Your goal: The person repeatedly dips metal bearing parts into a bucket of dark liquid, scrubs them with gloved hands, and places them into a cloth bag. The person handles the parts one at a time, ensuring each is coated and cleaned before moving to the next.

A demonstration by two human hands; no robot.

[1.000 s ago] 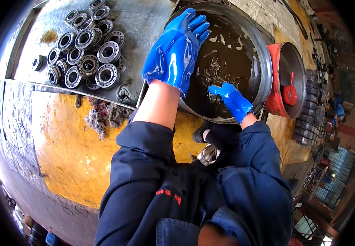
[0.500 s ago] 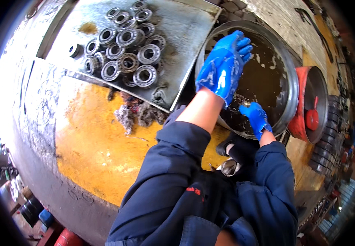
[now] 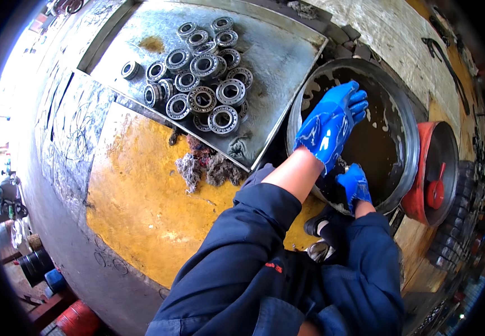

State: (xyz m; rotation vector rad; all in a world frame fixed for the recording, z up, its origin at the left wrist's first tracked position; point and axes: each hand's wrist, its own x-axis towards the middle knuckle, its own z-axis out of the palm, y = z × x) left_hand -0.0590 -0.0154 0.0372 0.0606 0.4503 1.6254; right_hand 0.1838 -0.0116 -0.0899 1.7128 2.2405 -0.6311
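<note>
Blue-gloved left hand (image 3: 332,124) over basin (image 3: 410,145), fingers extended | right hand (image 3: 355,183) near it | cannot tell either's grip | bearings (image 3: 205,74) on tray (image 3: 279,61)

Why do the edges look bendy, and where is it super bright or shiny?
Head view: the fisheye lens bows edges, like the upper edge of the metal tray, and leaves the corners black; same head view: white glare washes out the far left, and highlights gleam on the gloved left hand.
</note>
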